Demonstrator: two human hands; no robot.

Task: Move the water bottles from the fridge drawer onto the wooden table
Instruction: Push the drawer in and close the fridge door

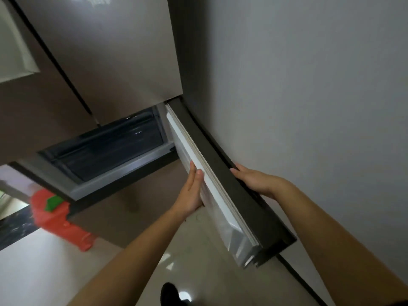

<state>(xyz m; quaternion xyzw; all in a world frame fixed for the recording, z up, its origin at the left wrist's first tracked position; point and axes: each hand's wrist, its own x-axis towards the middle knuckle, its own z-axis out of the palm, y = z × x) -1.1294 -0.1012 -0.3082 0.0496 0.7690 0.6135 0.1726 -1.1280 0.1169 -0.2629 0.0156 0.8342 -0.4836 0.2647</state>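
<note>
Fridge drawer (106, 149) stood pulled out, your left grip (192, 191) pressed straight-fingered on its white inner edge, right grip (254, 180) flat on its dark front.

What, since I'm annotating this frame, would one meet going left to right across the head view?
Red plastic bag → dark drawer bin → left hand → right hand → pale wall. The drawer's front panel runs slantwise between the hands, so it is left out.

The fridge drawer's (106, 151) contents are too dark to tell. The right hand's (258, 182) fingers hide behind the fridge door (254, 217). The red object (55, 215) at left is blurred.
</note>
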